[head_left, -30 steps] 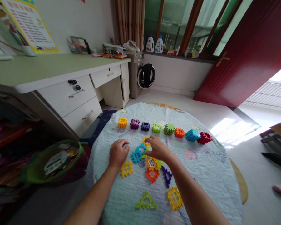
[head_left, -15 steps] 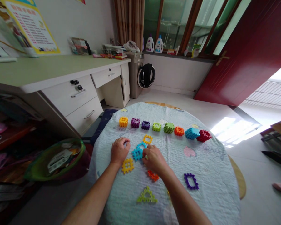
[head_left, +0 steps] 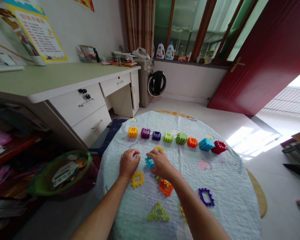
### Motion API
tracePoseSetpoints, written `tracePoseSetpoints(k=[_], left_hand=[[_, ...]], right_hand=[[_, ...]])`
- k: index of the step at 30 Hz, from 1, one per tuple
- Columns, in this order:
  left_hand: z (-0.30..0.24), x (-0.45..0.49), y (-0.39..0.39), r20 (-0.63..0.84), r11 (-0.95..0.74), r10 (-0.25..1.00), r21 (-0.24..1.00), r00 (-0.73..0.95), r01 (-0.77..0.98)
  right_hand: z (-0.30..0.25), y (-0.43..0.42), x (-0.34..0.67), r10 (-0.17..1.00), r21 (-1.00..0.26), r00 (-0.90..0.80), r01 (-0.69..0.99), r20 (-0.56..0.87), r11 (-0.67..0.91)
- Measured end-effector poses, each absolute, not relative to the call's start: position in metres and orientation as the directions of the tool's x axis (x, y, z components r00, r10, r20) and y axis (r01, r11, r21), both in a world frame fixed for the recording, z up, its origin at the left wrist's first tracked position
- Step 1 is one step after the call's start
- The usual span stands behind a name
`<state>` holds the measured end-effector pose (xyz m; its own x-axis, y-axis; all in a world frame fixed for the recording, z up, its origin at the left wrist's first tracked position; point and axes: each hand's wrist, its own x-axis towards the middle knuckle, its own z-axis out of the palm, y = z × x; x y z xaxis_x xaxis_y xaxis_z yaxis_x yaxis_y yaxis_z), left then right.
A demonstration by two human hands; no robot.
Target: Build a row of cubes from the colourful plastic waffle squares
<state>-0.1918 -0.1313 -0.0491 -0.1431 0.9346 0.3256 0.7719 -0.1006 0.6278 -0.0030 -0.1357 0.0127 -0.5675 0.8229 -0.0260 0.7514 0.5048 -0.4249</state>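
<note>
My right hand (head_left: 162, 164) is over a light blue interlocking plastic building piece (head_left: 149, 162), its thumb and fingers bracketing the piece's edges; the palm hides part of it. Beside it on the left, my left hand (head_left: 129, 163) rests on the cloth with curled fingers, and whatever they hold is hidden. Close below lie a yellow window-shaped piece (head_left: 137, 179) and an orange piece (head_left: 166, 188). A yellow frame piece (head_left: 159, 148) shows partly behind my right fingers. Nearer me is a green triangular arch piece (head_left: 158, 212), and a purple square frame (head_left: 206, 197) lies to the right.
A row of stacked pieces in several colours, from yellow (head_left: 133, 132) to red (head_left: 219, 147), crosses the far part of the cloth-covered round table (head_left: 230, 180). Left are a desk (head_left: 65, 78) and a green basket (head_left: 40, 180). A washing machine (head_left: 144, 80) stands beyond.
My right hand has shifted slightly up and left, its fingers spreading over the blue piece. The second blue piece no longer shows separately. More of the orange piece is visible. The view has tilted slightly.
</note>
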Motion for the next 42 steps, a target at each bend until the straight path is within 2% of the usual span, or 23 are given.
tracePoseSetpoints(k=[3, 5, 9, 14, 22, 25, 30, 34, 37, 39, 42], left_hand=[[-0.047, -0.190, -0.132, 0.313, -0.086, 0.937, 0.634, -0.153, 0.769], [-0.047, -0.190, -0.132, 0.308, -0.079, 0.938, 0.635, -0.158, 0.769], [-0.049, -0.191, -0.132, 0.313, -0.087, 0.938, 0.628, -0.148, 0.773], [-0.051, -0.192, -0.132, 0.330, -0.103, 0.934, 0.619, -0.139, 0.779], [-0.051, -0.192, -0.131, 0.336, -0.101, 0.931, 0.617, -0.145, 0.780], [-0.052, -0.193, -0.130, 0.335, -0.110, 0.932, 0.625, -0.138, 0.773], [-0.057, -0.199, -0.126, 0.422, -0.147, 0.892, 0.610, -0.162, 0.778], [-0.064, -0.203, -0.124, 0.474, -0.143, 0.863, 0.564, -0.177, 0.813], [-0.067, -0.205, -0.124, 0.463, -0.131, 0.870, 0.544, -0.167, 0.829], [-0.068, -0.205, -0.123, 0.458, -0.137, 0.876, 0.538, -0.152, 0.832], [-0.068, -0.206, -0.123, 0.442, -0.140, 0.886, 0.539, -0.138, 0.831]], right_hand=[[0.021, -0.114, 0.018, 0.860, -0.468, -0.508, 0.752, 0.037, 0.464], [0.021, -0.106, 0.023, 0.844, -0.448, -0.536, 0.749, 0.021, 0.487], [0.014, -0.103, 0.013, 0.773, -0.362, -0.631, 0.736, -0.063, 0.571], [0.004, -0.104, -0.002, 0.731, -0.239, -0.667, 0.741, -0.146, 0.628], [0.010, -0.102, -0.012, 0.709, -0.117, -0.681, 0.731, -0.184, 0.672], [0.014, -0.103, -0.012, 0.720, -0.162, -0.680, 0.733, -0.139, 0.661], [0.026, -0.112, 0.019, 0.791, -0.411, -0.611, 0.712, 0.039, 0.570], [0.037, -0.122, 0.077, 0.841, -0.539, -0.529, 0.680, 0.109, 0.498], [0.044, -0.121, 0.132, 0.888, -0.534, -0.445, 0.725, 0.119, 0.435], [0.047, -0.112, 0.171, 0.920, -0.475, -0.374, 0.792, 0.120, 0.384], [0.053, -0.092, 0.223, 0.975, -0.367, -0.206, 0.903, 0.085, 0.222]])
